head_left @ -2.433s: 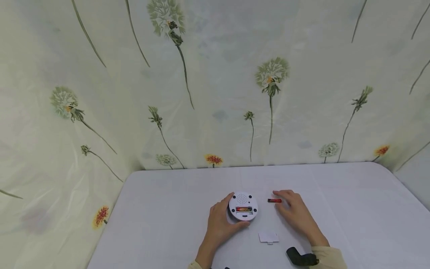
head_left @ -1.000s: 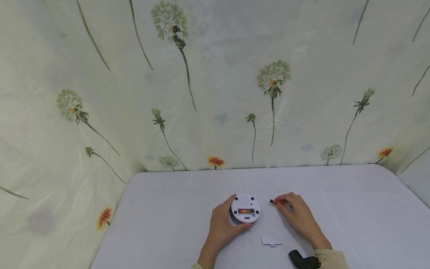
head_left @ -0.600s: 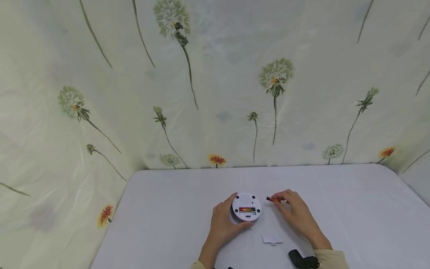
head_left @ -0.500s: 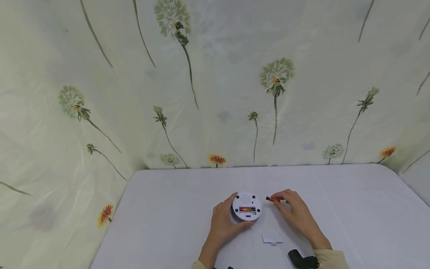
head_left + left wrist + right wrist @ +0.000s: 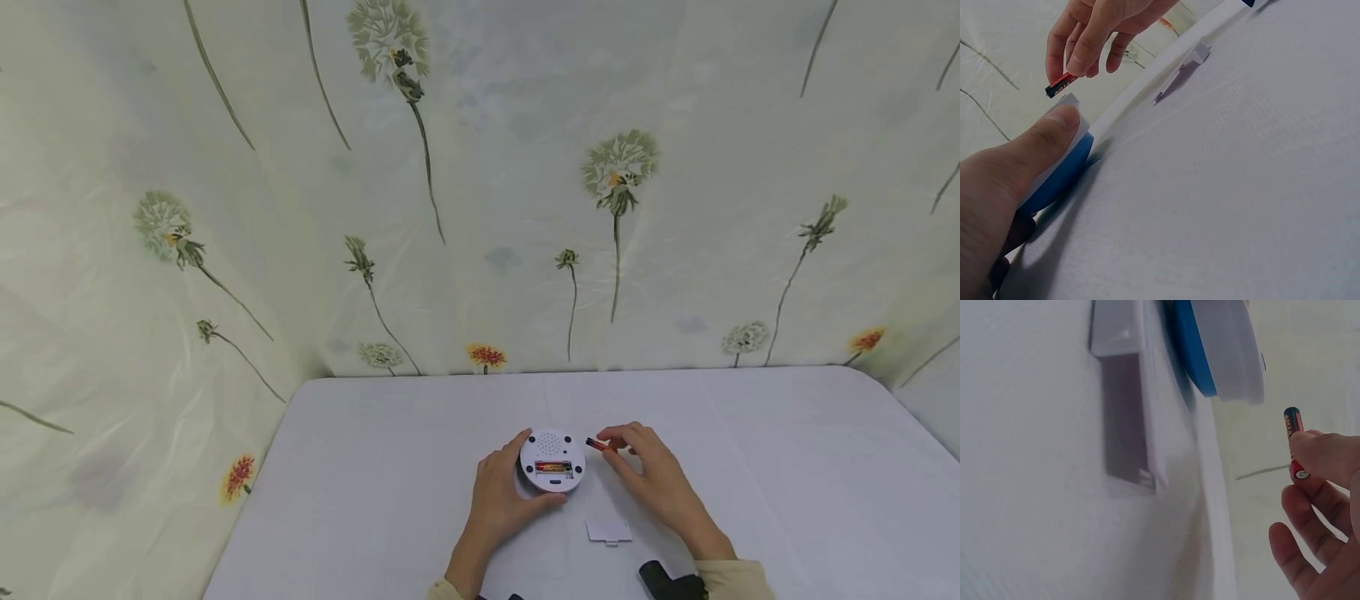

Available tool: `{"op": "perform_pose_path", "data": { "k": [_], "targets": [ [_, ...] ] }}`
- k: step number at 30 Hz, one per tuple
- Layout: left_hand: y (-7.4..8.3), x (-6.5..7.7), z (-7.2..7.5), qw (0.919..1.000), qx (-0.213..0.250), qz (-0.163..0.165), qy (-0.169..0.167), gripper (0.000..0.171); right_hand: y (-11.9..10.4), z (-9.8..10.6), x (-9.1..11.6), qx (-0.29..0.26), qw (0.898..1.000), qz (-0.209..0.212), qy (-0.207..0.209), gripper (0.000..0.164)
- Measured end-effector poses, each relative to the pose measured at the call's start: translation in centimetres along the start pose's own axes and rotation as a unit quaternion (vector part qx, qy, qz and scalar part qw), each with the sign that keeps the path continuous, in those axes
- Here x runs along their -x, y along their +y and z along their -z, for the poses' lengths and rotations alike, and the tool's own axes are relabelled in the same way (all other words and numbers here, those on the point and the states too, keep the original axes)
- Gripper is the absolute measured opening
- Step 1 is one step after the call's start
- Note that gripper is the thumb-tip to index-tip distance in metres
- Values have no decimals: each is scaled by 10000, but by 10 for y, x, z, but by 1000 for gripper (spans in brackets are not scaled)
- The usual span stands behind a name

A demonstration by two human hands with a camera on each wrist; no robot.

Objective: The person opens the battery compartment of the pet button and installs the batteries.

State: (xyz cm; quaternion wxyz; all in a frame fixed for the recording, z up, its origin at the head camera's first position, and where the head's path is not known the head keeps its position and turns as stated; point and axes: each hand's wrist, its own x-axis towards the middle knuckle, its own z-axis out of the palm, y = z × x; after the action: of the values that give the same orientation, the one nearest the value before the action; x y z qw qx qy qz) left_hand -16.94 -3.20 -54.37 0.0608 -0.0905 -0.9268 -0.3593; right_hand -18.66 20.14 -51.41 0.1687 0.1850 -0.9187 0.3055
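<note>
My left hand [image 5: 497, 496] grips a round white device [image 5: 551, 446] by its left side, thumb at the near edge. The device's underside faces up, with speaker holes, dark feet and an uncovered battery compartment holding a red-and-gold battery [image 5: 553, 467]. Its lower body is blue [image 5: 1192, 347] in the right wrist view. Just right of the device, my right hand [image 5: 654, 475] pinches a second battery [image 5: 1295, 442], red and black, between thumb and forefinger. In the left wrist view that battery's dark end is close above the device's edge; the other right fingers are loosely bent.
A white battery cover [image 5: 608, 531] with a small tab lies on the white-covered table [image 5: 375, 483], nearer than the device. A black wrist strap piece [image 5: 671, 581] shows at the right sleeve. Behind the table hangs a flower-printed curtain [image 5: 480, 208].
My right hand took the loose battery between thumb and forefinger, lifted it, and has moved left toward the device. The left hand keeps its grip on the device.
</note>
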Motion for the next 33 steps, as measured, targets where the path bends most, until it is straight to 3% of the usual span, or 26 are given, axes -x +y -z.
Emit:
{"op": "perform_pose_path", "data": {
  "k": [5,14,20,33],
  "targets": [
    [0,0,-1,10000,3,-15,12,97,-4,-3,1,-25,9999,153,-59,40],
    [-1,1,-2,9999,7,-113,72,97,-12,-6,2,-224,9993,125,-268,25],
    [-3,0,-2,9997,-34,-187,126,97,-16,-6,2,-212,9989,393,-160,33],
    [-3,0,-2,9994,-47,-290,203,97,-24,-14,2,-546,9941,933,-100,31]
  ]
}}
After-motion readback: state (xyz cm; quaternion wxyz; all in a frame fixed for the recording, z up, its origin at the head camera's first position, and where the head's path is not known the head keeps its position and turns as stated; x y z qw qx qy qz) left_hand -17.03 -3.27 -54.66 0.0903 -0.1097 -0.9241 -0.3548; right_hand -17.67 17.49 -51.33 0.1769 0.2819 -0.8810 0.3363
